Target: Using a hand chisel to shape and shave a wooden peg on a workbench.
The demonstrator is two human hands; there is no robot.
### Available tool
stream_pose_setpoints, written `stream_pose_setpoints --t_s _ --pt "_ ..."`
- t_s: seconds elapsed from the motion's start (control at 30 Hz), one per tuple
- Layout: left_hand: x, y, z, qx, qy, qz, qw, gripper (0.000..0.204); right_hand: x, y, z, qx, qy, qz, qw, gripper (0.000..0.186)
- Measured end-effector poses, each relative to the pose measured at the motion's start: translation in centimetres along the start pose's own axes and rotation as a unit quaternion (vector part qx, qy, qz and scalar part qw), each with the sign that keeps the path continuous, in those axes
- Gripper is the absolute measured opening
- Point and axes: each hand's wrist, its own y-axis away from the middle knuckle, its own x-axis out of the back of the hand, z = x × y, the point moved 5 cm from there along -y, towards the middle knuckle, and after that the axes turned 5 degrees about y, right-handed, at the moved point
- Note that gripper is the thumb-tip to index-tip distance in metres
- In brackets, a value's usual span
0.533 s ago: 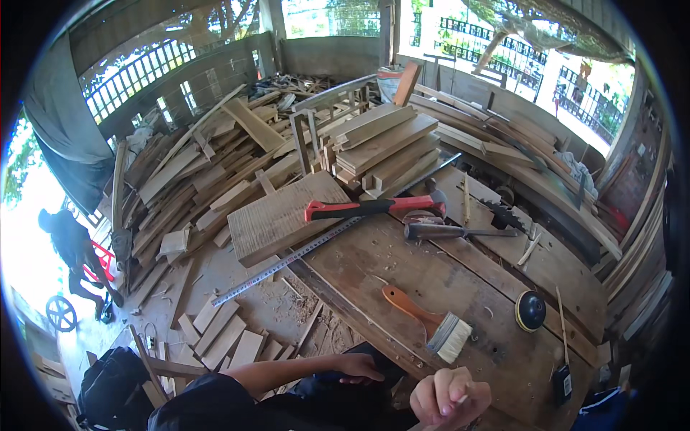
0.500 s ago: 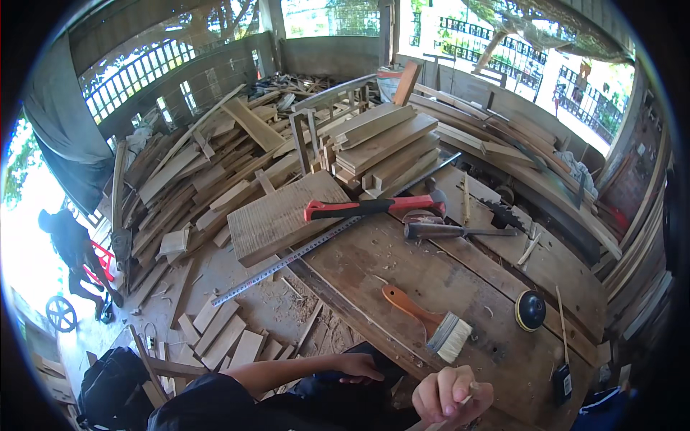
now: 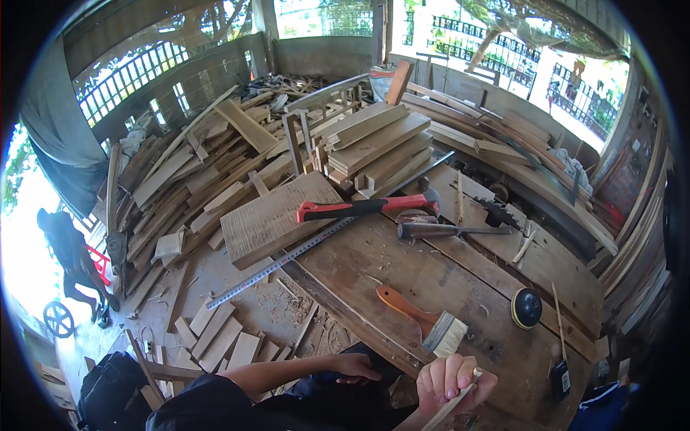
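My right hand (image 3: 451, 381) is closed around a thin, pale wooden stick (image 3: 454, 404), just in front of the bench's near edge. The stick slants down toward the bottom of the picture. Low over my lap, my left hand (image 3: 357, 367) has its fingers curled together; whatever they may hold is hidden. A flat paintbrush (image 3: 424, 320) with a wooden handle and pale bristles lies on the bench (image 3: 359, 251), its bristles just beyond my right hand. Further off are a wood chisel (image 3: 449, 230) and a hammer (image 3: 366, 207) with a red and black handle.
A thick board (image 3: 269, 223) and stacked planks (image 3: 381, 140) stand behind an extended tape measure (image 3: 277, 266). A round black disc (image 3: 526, 309) sits at the bench's right. Wood offcuts (image 3: 215, 334) cover the floor at left. Another person (image 3: 72, 255) is at far left beside a wheel.
My right hand has turned a little, so more of the stick shows. The whole view has shifted slightly. My left hand stays in nearly the same place.
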Motion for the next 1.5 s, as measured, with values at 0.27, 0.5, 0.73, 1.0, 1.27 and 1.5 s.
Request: stream_pose_setpoints --t_s 0.27,0.5,0.73,1.0,1.27,1.5 --pt "0.0 -0.9 -1.2 -0.005 0.001 0.001 1.000 0.050 0.4 0.2 -1.4 0.021 0.090 0.042 0.995 0.038" --pt "-0.3 -0.3 -0.7 -0.008 0.014 -0.009 1.000 0.051 -0.9 -0.4 -1.9 0.040 0.108 -0.071 0.991 0.037" --pt "-0.3 0.1 0.2 -0.010 -0.001 -0.007 1.000 0.050 -2.4 -1.0 -1.2 0.044 0.147 -0.065 0.986 0.033" --pt "0.0 0.1 -0.3 -0.011 0.000 -0.007 1.000 0.049 -2.1 -1.0 0.0 -0.021 0.140 -0.068 0.988 0.031" --pt "0.0 0.1 -0.7 -0.026 0.019 -0.018 0.999 0.049 -2.3 -1.0 0.2 -0.025 0.153 -0.095 0.983 0.032" --pt "0.0 0.3 -0.3 -0.022 0.031 -0.013 0.999 0.049 -1.2 -1.3 0.2 -0.018 0.116 -0.084 0.989 0.035"
